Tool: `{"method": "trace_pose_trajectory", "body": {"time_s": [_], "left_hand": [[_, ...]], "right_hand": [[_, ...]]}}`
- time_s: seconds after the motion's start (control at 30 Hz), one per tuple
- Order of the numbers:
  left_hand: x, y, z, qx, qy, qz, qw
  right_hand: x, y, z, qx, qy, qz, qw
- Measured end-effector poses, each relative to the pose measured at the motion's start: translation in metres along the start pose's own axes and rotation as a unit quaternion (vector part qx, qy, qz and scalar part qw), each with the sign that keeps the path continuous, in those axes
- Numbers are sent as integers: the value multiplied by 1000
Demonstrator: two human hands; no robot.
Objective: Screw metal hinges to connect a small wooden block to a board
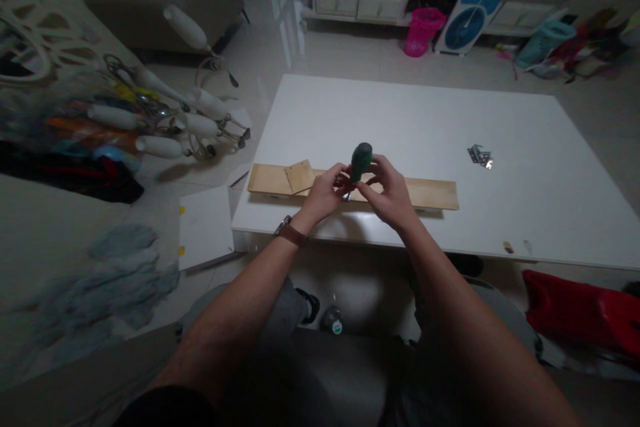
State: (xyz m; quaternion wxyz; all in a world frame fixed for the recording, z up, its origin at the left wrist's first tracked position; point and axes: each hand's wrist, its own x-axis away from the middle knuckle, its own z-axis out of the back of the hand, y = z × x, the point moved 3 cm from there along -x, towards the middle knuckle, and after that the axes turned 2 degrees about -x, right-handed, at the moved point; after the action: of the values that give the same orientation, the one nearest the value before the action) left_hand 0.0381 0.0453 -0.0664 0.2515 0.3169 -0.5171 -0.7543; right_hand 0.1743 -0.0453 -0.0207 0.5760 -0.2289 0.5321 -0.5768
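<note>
Your left hand (pixel 324 193) is beside the green-handled screwdriver (pixel 361 163); what its grip encloses, I can't tell. Your right hand (pixel 393 192) pinches the handle over the wooden board (pixel 433 193), seemingly for steadiness: long axis near-upright, butt up. Metal brackets (pixel 481 157) lie farther on the counter (pixel 400 120).

Free passage spans the tabletop (pixel 380 107) beyond the wooden board (pixel 433 193), while the square wood piece (pixel 301 177) lying on the board's left part, the green-handled screwdriver (pixel 361 160) rising at its middle and the metal brackets (pixel 481 157) farther right stand in the way.
</note>
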Motion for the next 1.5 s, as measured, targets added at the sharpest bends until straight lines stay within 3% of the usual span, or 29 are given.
{"method": "trace_pose_trajectory", "body": {"time_s": [0.27,0.43,0.93,1.13,1.33,1.5], "left_hand": [[2,0,-2,-33,-32,-39,998],[2,4,-1,-103,4,-61,993],[0,-3,-1,14,-22,9,1000],[2,1,-3,-9,-34,-5,999],[4,8,-4,-98,12,-20,995],[3,3,-2,-55,14,-3,998]], "right_hand": [[-3,-1,-3,36,37,-4,999],[-3,-3,-5,55,42,-18,997],[0,5,-5,-27,-18,-10,999],[-1,2,-4,-4,26,-11,1000],[-2,-2,-7,38,43,-17,998],[-1,0,-3,13,25,-23,999]]}}
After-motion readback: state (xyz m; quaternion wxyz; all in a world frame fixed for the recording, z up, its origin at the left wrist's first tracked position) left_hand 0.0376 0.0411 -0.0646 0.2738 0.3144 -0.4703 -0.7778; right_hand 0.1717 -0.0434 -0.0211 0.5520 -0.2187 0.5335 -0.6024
